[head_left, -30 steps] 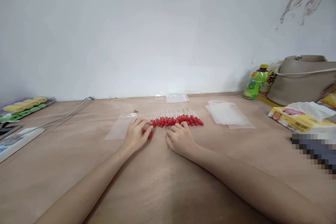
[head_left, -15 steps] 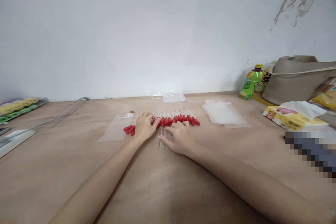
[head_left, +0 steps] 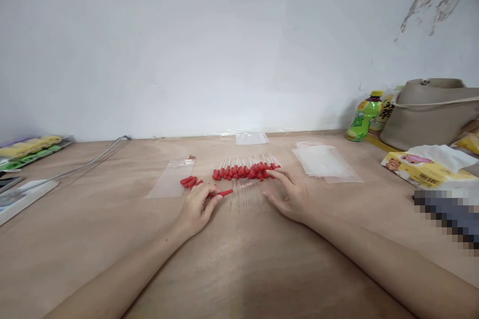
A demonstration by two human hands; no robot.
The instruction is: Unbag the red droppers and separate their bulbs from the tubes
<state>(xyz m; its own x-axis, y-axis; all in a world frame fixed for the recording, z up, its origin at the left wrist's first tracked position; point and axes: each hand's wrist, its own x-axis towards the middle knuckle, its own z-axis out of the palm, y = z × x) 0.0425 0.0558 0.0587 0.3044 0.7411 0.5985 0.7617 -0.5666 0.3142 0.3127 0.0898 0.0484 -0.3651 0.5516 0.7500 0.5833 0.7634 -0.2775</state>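
Observation:
Several clear glass droppers with red rubber bulbs lie in a row at the middle of the table, some tips pointing to the wall and others toward me. My left hand is closed on a red bulb that sticks out between thumb and fingers, left of the near tips. At the row's right end my right hand has its fingers apart, the index fingertip by the last bulbs. More red bulbs lie beyond my left hand, at the edge of a clear zip bag.
Clear zip bags lie to the right, and another small stack is by the wall. Farther right are a green bottle, a grey bag and a yellow tissue pack. A cable runs at the left.
My left hand has left the row, moved toward me and now holds a red bulb. My right hand has shifted right with its fingers spread, uncovering the near tips. The view has shifted slightly.

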